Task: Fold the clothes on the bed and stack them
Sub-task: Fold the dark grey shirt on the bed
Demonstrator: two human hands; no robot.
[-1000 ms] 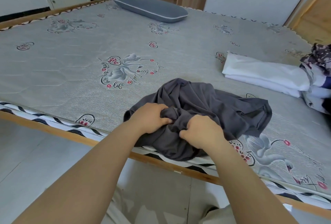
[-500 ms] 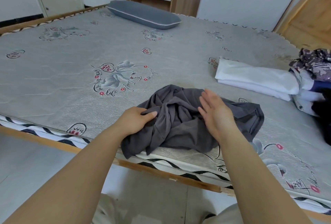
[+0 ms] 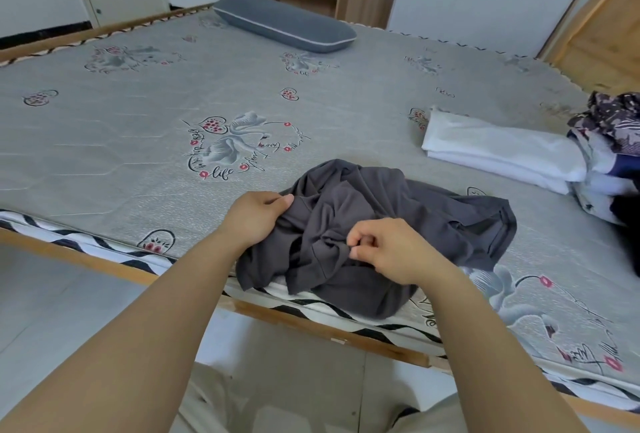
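The left hand (image 3: 254, 218) grips a fold at the left edge of the dark grey garment (image 3: 381, 224), fingers curled round the cloth. The right hand (image 3: 394, 252) pinches a bunched fold near the garment's middle between thumb and curled fingers. The garment lies crumpled at the near edge of the bed (image 3: 138, 155), its lower part hanging over the mattress border. Its long axis runs roughly left to right, with a hemmed opening facing right. The fabric is plain, matte and heavily creased. A folded white garment (image 3: 495, 152) lies well apart to the right. Just beyond it is a heap of patterned clothes (image 3: 613, 141), touching the white garment's end. A grey pillow (image 3: 284, 24) rests at the far side of the bed.
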